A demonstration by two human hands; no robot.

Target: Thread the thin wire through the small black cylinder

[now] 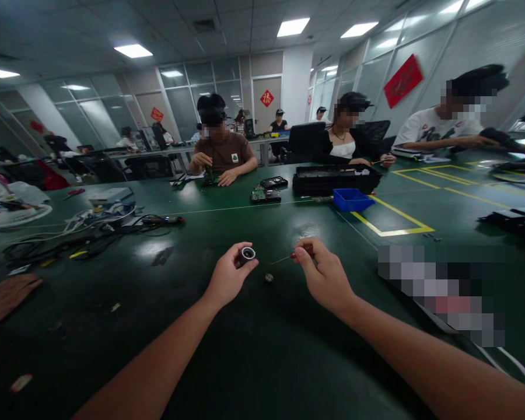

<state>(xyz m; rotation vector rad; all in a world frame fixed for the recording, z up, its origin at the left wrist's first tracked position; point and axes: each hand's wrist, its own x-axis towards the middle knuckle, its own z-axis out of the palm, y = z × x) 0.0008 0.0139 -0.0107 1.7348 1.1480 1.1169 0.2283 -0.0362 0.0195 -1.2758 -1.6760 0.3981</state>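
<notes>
In my left hand (230, 274) is a small dark cylindrical part (247, 254) with a pale ring around its open end, which faces me. The fingers and thumb wrap round its sides. My right hand (326, 274) grips a screwdriver (301, 252) by its reddish-brown handle, and the thin shaft points left toward the cylinder without touching it. Below the gap between the hands, a small round greyish piece (269, 278) lies on the green tabletop (262, 350). My fingers hide much of the cylinder and of the handle.
A blue bin (352, 199) stands by a long black case (332, 179), with circuit boards (266, 195) to their left. Tangled cables (91, 233) cover the left side. Another person's hand (11, 297) rests at the left edge. Several people sit across the table.
</notes>
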